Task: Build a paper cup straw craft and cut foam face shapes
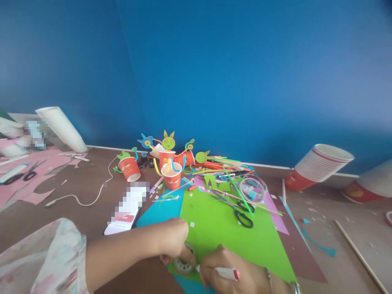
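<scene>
My left hand [175,239] presses a round tape roll [183,267] down onto the green paper [254,253], its fingers bent over the ring. Close on its right, my right hand [219,265] is closed around a white marker with a red end [226,273]. The marker's tip points left at the edge of the roll. Black-handled scissors [244,218] lie on the green sheet beyond my hands. Blue paper [162,210] sticks out from under it.
Decorated red paper cups [172,176] stand at the back, beside a pile of straws and scraps [226,165]. A phone [122,220] lies at left, near a white cable [92,204]. Stacked cups [321,167] lean against the wall at right. A wooden stick [358,253] lies farther right.
</scene>
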Available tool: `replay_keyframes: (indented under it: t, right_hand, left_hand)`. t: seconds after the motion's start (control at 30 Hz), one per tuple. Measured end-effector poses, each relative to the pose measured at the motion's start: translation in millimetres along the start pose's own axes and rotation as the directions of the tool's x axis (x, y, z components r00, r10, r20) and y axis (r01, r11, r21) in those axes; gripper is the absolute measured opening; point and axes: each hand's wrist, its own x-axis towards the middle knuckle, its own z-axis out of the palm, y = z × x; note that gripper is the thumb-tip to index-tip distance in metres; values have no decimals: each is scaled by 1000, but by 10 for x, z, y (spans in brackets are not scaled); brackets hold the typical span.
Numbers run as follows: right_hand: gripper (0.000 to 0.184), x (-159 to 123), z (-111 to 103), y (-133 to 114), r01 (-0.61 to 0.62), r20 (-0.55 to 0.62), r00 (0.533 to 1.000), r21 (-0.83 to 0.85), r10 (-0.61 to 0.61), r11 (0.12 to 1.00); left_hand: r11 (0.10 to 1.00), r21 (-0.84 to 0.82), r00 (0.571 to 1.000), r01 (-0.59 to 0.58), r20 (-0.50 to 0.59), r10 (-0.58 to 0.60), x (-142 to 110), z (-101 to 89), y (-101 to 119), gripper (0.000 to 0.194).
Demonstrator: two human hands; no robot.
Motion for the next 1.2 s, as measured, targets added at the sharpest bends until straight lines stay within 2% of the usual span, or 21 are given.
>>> replay_keyframes:
  t: [0.13,0.3,0.47,0.67,0.8,0.93,1.0,1.1,1.2]
  right_hand:
    - [35,62,-46,-61,-71,11,997,1,71,997]
    - [37,112,-66,-16,-149,10,989,138,149,979]
    - [41,143,-30,100,-166,14,985,308,170,937]
    - [45,169,-24,60,-173,-6,982,394,191,903]
    - [44,207,-38,146,-146,-71,974,527,214,837]
    - [38,198,-84,222,-38,-213,945,684,249,729]
    - [35,139,-114,186,1,-313,912,647,264,763]
    - [28,4,-130,86,-11,-445,869,419,216,908]
    - [21,-108,-88,50,-27,-484,864,230,138,973]
  left_hand:
    - [999,-16,999,-31,-18,31,-1,15,-22,46]
    - [999,4,998,-44,-44,44,34,40,-72,44]
    - [999,-17,998,-49,-42,48,60,54,-102,45]
    - [997,-38,996,-69,-55,67,80,83,-148,40]
    - [994,-33,992,-105,-71,102,47,93,-146,41]
    - [993,18,971,-116,-208,118,3,146,-154,38]
    - [988,89,940,-122,-311,144,-36,188,-170,37]
    - [978,158,890,-134,-415,189,-132,252,-198,35]
    - [984,138,860,-111,-482,165,-221,317,-218,43]
